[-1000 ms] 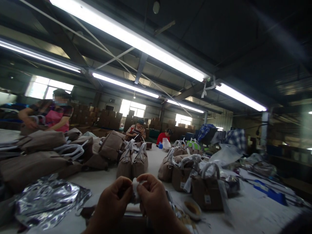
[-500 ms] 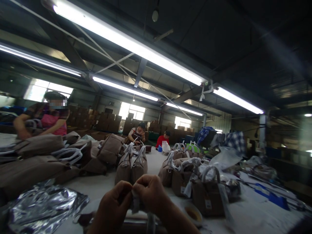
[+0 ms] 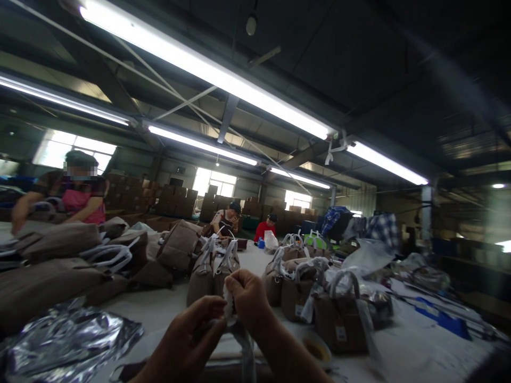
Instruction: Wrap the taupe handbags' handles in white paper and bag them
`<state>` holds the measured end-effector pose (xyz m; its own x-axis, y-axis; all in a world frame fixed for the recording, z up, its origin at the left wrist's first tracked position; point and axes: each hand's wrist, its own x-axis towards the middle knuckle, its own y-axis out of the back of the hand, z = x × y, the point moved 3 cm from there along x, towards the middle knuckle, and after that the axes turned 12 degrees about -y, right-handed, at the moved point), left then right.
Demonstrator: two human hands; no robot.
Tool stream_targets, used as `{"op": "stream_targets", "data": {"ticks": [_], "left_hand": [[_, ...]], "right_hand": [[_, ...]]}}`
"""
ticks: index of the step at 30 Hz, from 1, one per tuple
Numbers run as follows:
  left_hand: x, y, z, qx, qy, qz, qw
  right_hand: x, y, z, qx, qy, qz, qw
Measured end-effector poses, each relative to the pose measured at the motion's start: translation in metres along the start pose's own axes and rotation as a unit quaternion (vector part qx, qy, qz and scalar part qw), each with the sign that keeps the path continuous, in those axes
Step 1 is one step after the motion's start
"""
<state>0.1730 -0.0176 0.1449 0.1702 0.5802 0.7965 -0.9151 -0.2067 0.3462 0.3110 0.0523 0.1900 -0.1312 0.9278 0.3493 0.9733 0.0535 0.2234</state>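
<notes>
My right hand (image 3: pixel 249 300) pinches the top of a thin white wrapping strip (image 3: pixel 229 303) between thumb and fingers. Beside it, lower and to the left, my left hand (image 3: pixel 195 324) has its fingertips and thumb closed on the same strip. Below the hands, a pale wrapped bag handle (image 3: pixel 246 354) rises from a taupe handbag that lies mostly hidden under my wrists. Just beyond my fingers stand two taupe handbags (image 3: pixel 202 276) with white-wrapped handles.
Crumpled silver film (image 3: pixel 72 340) lies at the left, before a heap of taupe bags (image 3: pixel 51 274). Several upright bags (image 3: pixel 339 324) and a tape roll (image 3: pixel 317 348) are on the right of the white table (image 3: pixel 415 351). Co-workers (image 3: pixel 85 197) sit or stand across it.
My right hand has risen slightly, drawing the strip's top up. My left hand has dropped a little away from it, its fingers loosened. The co-worker at left has shifted an arm.
</notes>
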Motion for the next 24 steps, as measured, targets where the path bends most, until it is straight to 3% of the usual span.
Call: {"op": "stream_targets", "data": {"ticks": [5,10,13,18,24], "left_hand": [[0.004,-0.013,0.005,-0.018,-0.068,-0.077,0.995],[-0.005,-0.017,0.006,0.098,-0.14,-0.111,0.979],[-0.01,-0.015,0.005,0.135,-0.174,-0.111,0.969],[-0.009,-0.007,0.0,0.113,-0.128,-0.058,0.984],[-0.001,-0.017,0.01,0.083,-0.13,-0.095,0.983]], "right_hand": [[0.0,0.005,-0.003,-0.034,0.048,0.014,0.998],[0.01,0.005,0.008,-0.048,0.053,0.053,0.996],[0.01,0.004,0.012,0.001,0.034,0.035,0.999],[0.001,0.013,0.001,0.05,0.032,0.002,0.998],[0.001,0.018,0.004,0.023,0.052,0.003,0.998]]}}
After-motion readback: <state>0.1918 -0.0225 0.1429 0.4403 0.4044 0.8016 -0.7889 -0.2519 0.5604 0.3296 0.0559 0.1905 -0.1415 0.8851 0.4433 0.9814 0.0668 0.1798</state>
